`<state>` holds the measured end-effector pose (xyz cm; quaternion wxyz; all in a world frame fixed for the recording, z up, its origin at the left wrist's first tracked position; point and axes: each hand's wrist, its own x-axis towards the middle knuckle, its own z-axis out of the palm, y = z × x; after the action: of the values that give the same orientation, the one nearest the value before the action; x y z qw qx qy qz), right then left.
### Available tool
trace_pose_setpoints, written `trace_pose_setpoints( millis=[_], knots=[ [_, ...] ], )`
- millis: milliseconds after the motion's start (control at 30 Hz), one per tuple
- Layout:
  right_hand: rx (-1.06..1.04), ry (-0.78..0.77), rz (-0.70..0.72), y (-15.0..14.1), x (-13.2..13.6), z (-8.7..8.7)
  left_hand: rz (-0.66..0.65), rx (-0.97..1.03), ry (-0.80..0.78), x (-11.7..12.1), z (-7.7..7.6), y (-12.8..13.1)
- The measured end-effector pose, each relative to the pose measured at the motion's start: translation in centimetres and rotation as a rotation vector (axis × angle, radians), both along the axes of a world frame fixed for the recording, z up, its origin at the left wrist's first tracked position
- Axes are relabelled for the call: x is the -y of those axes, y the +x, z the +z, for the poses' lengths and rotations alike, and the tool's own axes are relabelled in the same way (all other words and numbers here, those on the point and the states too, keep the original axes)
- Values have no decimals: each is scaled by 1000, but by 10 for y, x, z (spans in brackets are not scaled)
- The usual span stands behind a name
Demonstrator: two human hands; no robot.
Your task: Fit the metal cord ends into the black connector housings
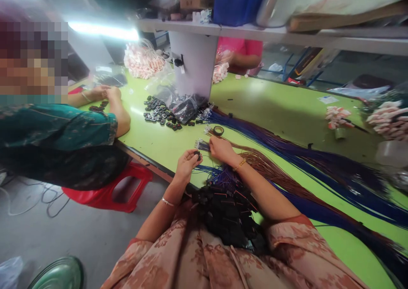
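My left hand (185, 166) pinches a small black plastic connector housing (198, 155) between thumb and fingers. Just to its right, my right hand (222, 150) is closed over thin wires, right behind their silvery crimped ends (201, 145); how many are between the fingers is hidden. A roll of black tape (218, 130) lies just beyond that hand, near the tips of the brown wires (264, 163). Below my wrists, a heap of black housings with wires attached (228, 210) rests against my front at the table edge.
Loose black housings (157, 111) and a plastic bag of them (186, 109) lie ahead. Long blue wires (255, 129) stretch rightward across the green table (270, 102). At left a co-worker's hands (106, 92) work near a red stool (127, 189). A shelf (242, 30) overhangs.
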<state>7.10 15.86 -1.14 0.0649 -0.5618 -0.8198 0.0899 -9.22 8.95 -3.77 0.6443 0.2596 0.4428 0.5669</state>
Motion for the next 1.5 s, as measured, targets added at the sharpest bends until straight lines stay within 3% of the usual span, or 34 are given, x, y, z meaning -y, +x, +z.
trace_pose_setpoints(
  millis=[233, 400, 767, 1133, 1500],
  knots=[
    [-546, 25, 63, -6, -3, 0, -21, 88, 6, 0, 5, 7],
    [-720, -53, 91, -7, 2, 3, -24, 130, 0, -2, 1, 6],
    [-630, 21, 208, 4, 32, 5, -51, 184, -14, -4, 1, 5],
    [-519, 55, 202, 2, 37, 6, -71, 157, -11, -2, 2, 5],
    [-362, 88, 330, 0, 35, -3, -44, 35, -73, -1, -1, 10]
  ],
)
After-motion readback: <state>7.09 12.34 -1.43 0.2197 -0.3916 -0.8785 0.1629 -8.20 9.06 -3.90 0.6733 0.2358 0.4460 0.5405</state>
